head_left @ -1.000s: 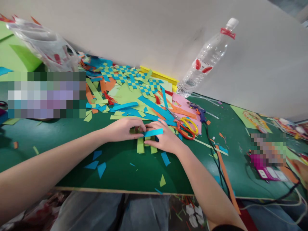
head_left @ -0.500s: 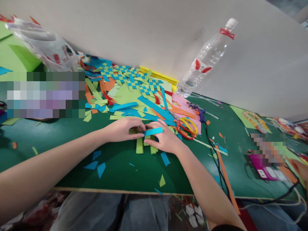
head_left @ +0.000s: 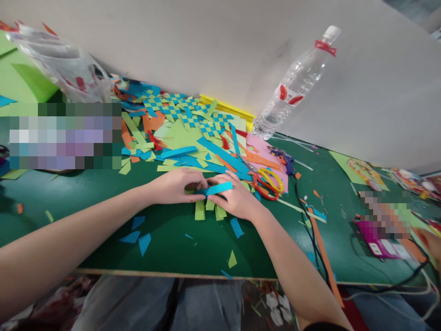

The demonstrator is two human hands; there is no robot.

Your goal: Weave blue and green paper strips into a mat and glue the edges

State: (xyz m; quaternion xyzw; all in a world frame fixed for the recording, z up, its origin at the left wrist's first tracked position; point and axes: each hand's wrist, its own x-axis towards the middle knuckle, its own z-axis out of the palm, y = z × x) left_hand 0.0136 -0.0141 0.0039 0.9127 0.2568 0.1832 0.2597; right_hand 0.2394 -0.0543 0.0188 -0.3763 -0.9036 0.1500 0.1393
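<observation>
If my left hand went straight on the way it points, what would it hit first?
Most likely your right hand; the left hand points rightward along the blue paper strip held between them.

Pale plain wall (head_left: 206, 41) behind; dark green table (head_left: 172, 250).

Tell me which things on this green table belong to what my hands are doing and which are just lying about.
In use: blue paper strip, held by the right hand, left hand at its end; green paper strips beneath.
Lying about: scissors, water bottle, woven mats, plastic bag, black cable.
</observation>
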